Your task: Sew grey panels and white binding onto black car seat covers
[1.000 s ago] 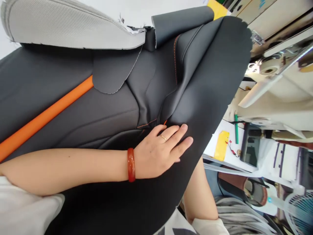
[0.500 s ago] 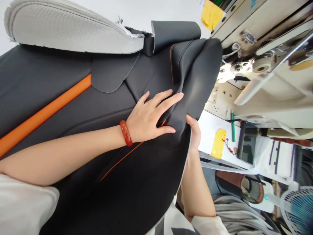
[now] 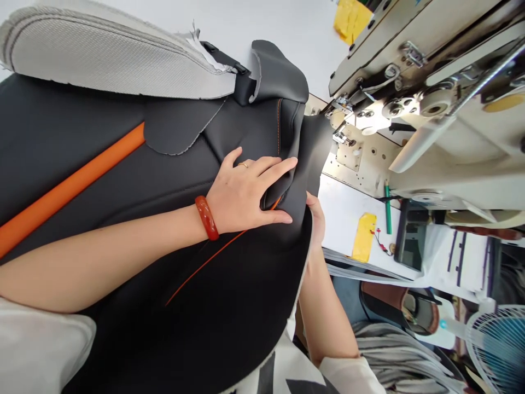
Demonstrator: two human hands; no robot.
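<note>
A large black leather seat cover [image 3: 229, 306] with an orange strip [image 3: 77, 183] and thin orange piping spreads across the view. My left hand [image 3: 250, 191], with a reddish-brown bangle on its wrist, lies on the cover beside a fold, fingers apart. At the cover's right edge, my right hand [image 3: 316, 219] pinches the leather, thumb on top and the other fingers hidden underneath. Grey backing material [image 3: 123, 60] shows on a turned-over panel at the upper left. Close to the sewing machine's presser foot [image 3: 342, 137] lies the cover's far right corner.
The sewing machine [image 3: 451, 137] fills the upper right. On the white table are a green pencil [image 3: 388, 210], a yellow tag [image 3: 364, 238] and a dark phone-like device [image 3: 410, 238]. A fan [image 3: 498, 350] and stacked grey pieces [image 3: 394, 350] sit lower right.
The cover's right end has drawn left and flattened, uncovering the presser foot and plate. Both hands have shifted slightly left with the leather, and the black flap at the top has curled.
</note>
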